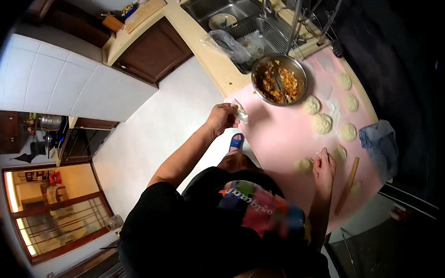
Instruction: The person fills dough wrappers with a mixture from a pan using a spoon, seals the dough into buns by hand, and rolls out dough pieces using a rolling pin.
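Observation:
My left hand (223, 120) is closed on a small whitish piece (241, 112) at the edge of the pink mat (276, 133); its material is unclear. Over the mat's right part, my right hand (324, 168) has its fingers pressed together, and I cannot make out anything in them. Dough rounds lie on both sides of it, one (338, 153) at the upper right and another (304, 165) at the left. Several more pale rounds (322, 124) rest farther up the mat. A wooden rolling pin (347, 186) lies right of my right hand.
A metal bowl of chopped filling (298, 83) with a utensil stands at the mat's top edge. Beyond it are a sink (195, 10), a clear plastic bag (228, 45) and a dish rack. A blue-and-white bag (379, 147) lies at the mat's right edge.

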Action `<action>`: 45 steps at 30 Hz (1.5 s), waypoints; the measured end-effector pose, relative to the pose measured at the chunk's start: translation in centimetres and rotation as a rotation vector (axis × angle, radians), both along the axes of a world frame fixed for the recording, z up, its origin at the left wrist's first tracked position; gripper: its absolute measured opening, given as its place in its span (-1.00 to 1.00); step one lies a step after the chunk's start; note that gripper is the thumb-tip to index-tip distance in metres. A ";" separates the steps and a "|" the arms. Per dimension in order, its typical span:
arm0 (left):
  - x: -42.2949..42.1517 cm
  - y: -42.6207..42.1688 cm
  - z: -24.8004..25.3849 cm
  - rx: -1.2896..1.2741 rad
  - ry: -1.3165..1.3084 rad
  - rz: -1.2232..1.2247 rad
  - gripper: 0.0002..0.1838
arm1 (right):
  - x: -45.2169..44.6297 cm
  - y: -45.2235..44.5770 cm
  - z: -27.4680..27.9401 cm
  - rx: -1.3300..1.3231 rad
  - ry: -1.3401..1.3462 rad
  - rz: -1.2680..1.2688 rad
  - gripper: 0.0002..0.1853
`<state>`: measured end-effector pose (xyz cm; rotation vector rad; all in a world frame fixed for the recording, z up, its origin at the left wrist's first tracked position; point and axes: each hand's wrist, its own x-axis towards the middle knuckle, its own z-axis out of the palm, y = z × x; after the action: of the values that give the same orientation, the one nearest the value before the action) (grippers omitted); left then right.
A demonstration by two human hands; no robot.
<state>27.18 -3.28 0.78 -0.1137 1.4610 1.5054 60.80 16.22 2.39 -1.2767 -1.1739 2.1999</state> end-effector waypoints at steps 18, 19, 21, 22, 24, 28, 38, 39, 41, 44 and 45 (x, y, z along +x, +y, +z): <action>-40.8 15.6 4.1 0.195 0.333 0.067 -0.72 | -8.3 -7.3 0.5 0.221 -0.298 -0.438 -0.71; -40.1 15.7 3.3 0.224 0.368 0.023 -0.73 | -7.5 -7.4 0.7 0.184 -0.270 -0.537 -0.77; -35.8 14.7 2.8 0.254 0.378 -0.081 -0.75 | -5.6 -7.8 -0.8 0.248 -0.324 -0.699 -0.81; -33.3 14.0 2.6 0.261 0.368 -0.135 -0.78 | -4.6 -8.1 -1.4 0.332 -0.362 -0.811 -0.84; -27.8 12.3 2.1 0.249 0.409 -0.210 -0.81 | -3.4 -8.7 -1.4 0.335 -0.369 -0.873 -0.85; -16.4 7.4 1.5 0.111 0.426 -0.449 -0.80 | 0.6 -9.0 -5.6 0.362 -0.441 -0.831 -0.83; 8.3 3.3 -2.7 -0.086 0.259 -0.946 -0.61 | 4.0 -6.9 -11.2 0.940 -0.773 -0.132 -0.69; 10.7 3.9 -3.7 -0.114 0.228 -0.949 -0.56 | 4.6 -6.3 -12.0 0.909 -0.700 -0.135 -0.72; 15.0 5.3 -5.6 -0.102 0.204 -0.960 -0.43 | 5.5 -5.7 -12.7 0.869 -0.619 -0.130 -0.74; 21.0 7.6 -9.3 -0.130 0.235 -0.858 -0.45 | 7.1 -5.0 -12.4 0.587 -0.391 -0.082 -0.75; 22.2 8.4 -9.7 -0.097 0.263 -0.857 -0.50 | 7.4 -5.0 -12.2 0.521 -0.278 -0.153 -0.76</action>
<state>49.36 5.16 -8.88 0.6038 1.5019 0.7596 68.22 11.20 -9.77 -1.4008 -1.5612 1.4975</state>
